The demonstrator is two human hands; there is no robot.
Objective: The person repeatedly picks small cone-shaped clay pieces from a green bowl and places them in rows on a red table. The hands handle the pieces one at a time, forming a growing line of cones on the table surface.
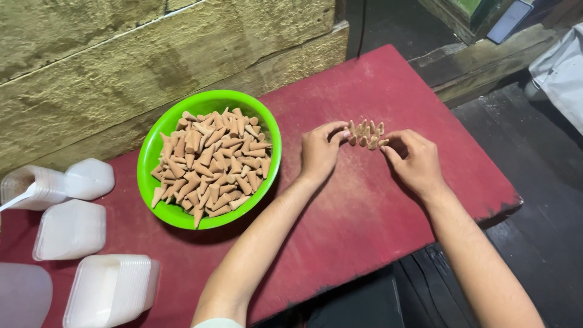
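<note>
Small tan cones [365, 134] stand clustered upright on the red table [376, 206].
</note>
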